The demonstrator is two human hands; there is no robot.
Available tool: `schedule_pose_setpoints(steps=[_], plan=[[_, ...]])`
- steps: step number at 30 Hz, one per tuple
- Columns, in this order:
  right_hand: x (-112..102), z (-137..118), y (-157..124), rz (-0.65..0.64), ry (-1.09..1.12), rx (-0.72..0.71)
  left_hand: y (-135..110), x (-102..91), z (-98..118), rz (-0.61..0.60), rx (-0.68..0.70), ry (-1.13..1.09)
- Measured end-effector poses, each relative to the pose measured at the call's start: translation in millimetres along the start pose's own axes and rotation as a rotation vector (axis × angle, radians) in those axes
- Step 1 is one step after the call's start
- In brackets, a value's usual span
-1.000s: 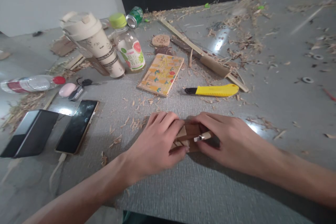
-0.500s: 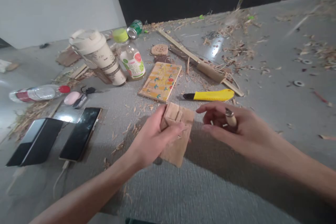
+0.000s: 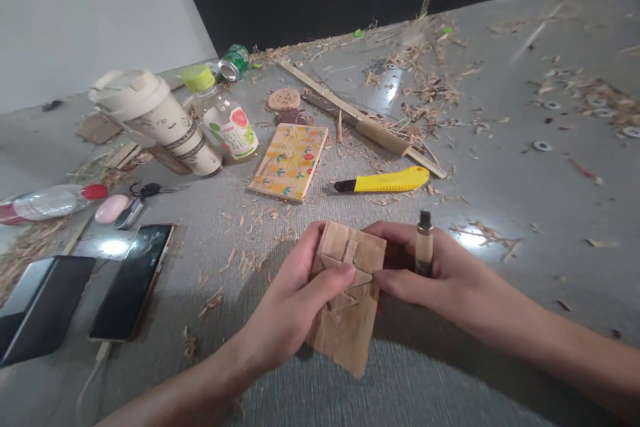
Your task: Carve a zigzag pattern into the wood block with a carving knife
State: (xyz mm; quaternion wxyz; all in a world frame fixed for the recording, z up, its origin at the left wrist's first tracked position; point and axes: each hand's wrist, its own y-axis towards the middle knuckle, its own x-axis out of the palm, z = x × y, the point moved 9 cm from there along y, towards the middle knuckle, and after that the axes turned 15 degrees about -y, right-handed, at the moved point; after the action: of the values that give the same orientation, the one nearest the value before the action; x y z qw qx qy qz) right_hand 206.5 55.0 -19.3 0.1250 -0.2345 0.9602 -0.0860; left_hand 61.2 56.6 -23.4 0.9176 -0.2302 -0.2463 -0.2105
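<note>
My left hand point(image 3: 295, 300) is closed around the left side of a carved wooden block point(image 3: 345, 340), its thumb lying across the front. Raised, cut shapes stand out on the upper half of the block, which tilts above the table. At the block's right edge, my right hand point(image 3: 430, 267) touches the wood with thumb and fingertips. Tucked in that same hand is a carving tool point(image 3: 424, 243) with a pale handle and a dark metal end pointing up; its other end is hidden in the palm.
Beyond my hands lie a yellow utility knife point(image 3: 393, 180), a patterned board point(image 3: 290, 160) and a long wooden strip point(image 3: 345, 103). A tumbler point(image 3: 155, 120), a juice bottle point(image 3: 227, 120), a can point(image 3: 234, 63) and a phone point(image 3: 133, 283) are to the left. Wood shavings point(image 3: 430, 80) litter the table.
My right hand has moved left onto the block's edge, and the tool in it now points more upright. The block appears lower and slightly further right as the view has shifted.
</note>
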Motion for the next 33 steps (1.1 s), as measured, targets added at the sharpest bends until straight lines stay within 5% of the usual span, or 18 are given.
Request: schedule_pose_setpoints(steps=[11,33], plan=[[4,7,-2,-0.032,0.067,0.040,1,6.5,-16,-0.032,-0.138,-0.212],[5,6,-2,-0.010,-0.053,0.002,3,6.7,-12,0.013,-0.092,-0.089]])
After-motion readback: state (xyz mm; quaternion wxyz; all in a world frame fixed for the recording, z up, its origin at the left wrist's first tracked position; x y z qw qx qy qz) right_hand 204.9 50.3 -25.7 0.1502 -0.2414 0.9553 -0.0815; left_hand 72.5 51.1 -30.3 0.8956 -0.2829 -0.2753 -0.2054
